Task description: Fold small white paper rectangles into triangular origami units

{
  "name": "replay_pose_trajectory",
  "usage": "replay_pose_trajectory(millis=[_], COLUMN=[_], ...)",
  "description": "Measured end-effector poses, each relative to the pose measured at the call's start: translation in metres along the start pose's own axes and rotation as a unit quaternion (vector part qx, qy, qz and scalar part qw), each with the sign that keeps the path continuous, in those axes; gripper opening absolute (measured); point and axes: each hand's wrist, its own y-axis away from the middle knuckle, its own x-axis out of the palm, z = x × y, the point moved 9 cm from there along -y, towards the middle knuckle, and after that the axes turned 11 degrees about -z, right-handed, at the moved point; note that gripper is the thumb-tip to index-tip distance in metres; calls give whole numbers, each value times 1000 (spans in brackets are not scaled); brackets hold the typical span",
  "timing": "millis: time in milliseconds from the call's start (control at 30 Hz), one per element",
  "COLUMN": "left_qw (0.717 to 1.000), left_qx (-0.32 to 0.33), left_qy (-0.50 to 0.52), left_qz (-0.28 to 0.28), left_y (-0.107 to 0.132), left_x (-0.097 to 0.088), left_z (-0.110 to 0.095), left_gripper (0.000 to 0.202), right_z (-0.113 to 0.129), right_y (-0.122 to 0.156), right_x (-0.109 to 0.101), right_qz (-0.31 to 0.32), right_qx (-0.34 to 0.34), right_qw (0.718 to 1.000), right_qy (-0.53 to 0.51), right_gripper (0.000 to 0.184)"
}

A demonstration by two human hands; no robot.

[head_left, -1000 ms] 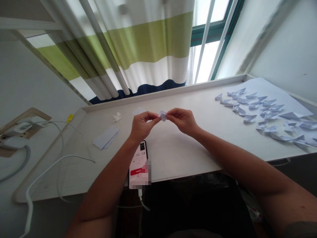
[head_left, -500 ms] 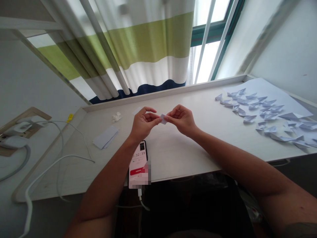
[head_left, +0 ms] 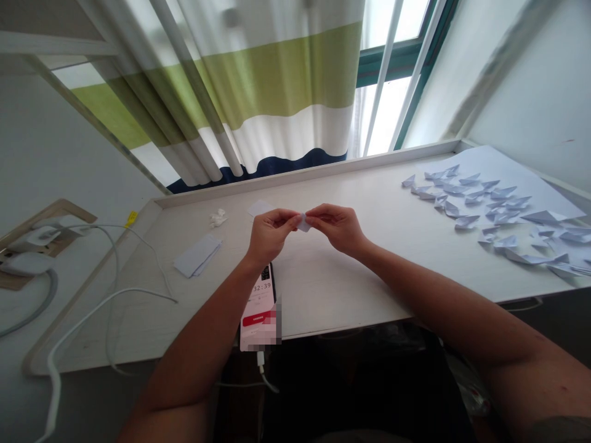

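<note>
A small folded piece of white paper [head_left: 303, 223] is held up above the middle of the desk. My left hand [head_left: 272, 231] pinches its left side between thumb and fingers. On the other side, my right hand [head_left: 337, 226] pinches it in the same way, and the two sets of fingertips almost meet. Most of the paper's upper edge is hidden by the fingers. Just behind my left hand lies a flat white paper sheet [head_left: 260, 208], partly covered from view.
Several folded paper shapes [head_left: 466, 222] spread over the desk's right side, near a large white sheet [head_left: 503, 163]. On the left are a paper stack [head_left: 197, 255], a crumpled white bit [head_left: 218, 218] and cables [head_left: 143, 291]. A plugged-in phone [head_left: 257, 307] lies at the front edge.
The fingers of both hands have closed in and flattened around the folded paper. My left hand has dropped slightly, showing more of the sheet behind it. The paper stays in about the same place.
</note>
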Motion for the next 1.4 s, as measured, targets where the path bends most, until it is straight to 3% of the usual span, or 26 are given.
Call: replay_pose_trajectory(millis=[167,367,567,767,933,1100,1167,1300,1400], left_qw=[997,993,987,982,985,996,997,996,998], left_qx=[56,111,152,175,155,57,47,68,41], left_qy=[18,-29,-29,-72,-78,-66,-58,-39,-33], left_qz=[-45,-29,-42,-22,-16,30,36,31,29], left_y=[3,9,10,15,15,10,8,9,10], left_x=[-3,1,-4,0,1,6,7,8,8], left_z=[-10,-17,-19,-30,-37,-21,-18,-18,-14], left_gripper=[23,15,25,24,23,30,28,22,24], right_z=[13,3,24,9,9,9,9,4,-2], right_y=[1,-2,2,1,1,0,-1,-4,-6], right_x=[0,0,0,8,9,8,8,3,-2], right_qz=[0,-2,-3,20,34,48,51,16,-17], right_qx=[-59,-6,-71,36,39,29,26,34,61], right_qw=[998,1000,997,998,998,998,998,998,996], right_qy=[23,-9,8,-46,-33,-27,-27,-43,-64], right_gripper=[28,32,25,40,43,40,40,45,51])
